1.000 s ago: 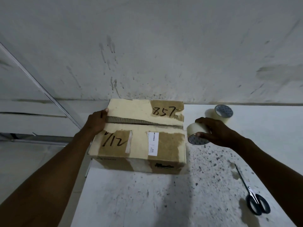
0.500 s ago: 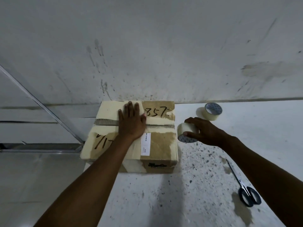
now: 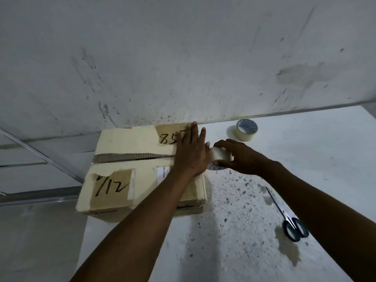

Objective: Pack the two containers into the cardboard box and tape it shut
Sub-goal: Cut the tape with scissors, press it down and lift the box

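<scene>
The cardboard box (image 3: 126, 171) lies closed on the white table, with "857" and "/12" written on its flaps and a seam running across its top. My left hand (image 3: 191, 153) presses flat with straight fingers on the right end of the top, over the seam. My right hand (image 3: 240, 157) grips a roll of pale tape (image 3: 218, 156) right against the box's right edge, next to my left hand. The two containers are not visible.
A second roll of tape (image 3: 245, 130) stands at the back of the table (image 3: 234, 231) near the wall. Black-handled scissors (image 3: 291, 220) lie at the right front. The table's left edge runs under the box; a stained wall rises behind.
My left hand slid from the middle of the box top to its right end. My right hand brought the tape roll against the box's right edge, beside my left hand.
</scene>
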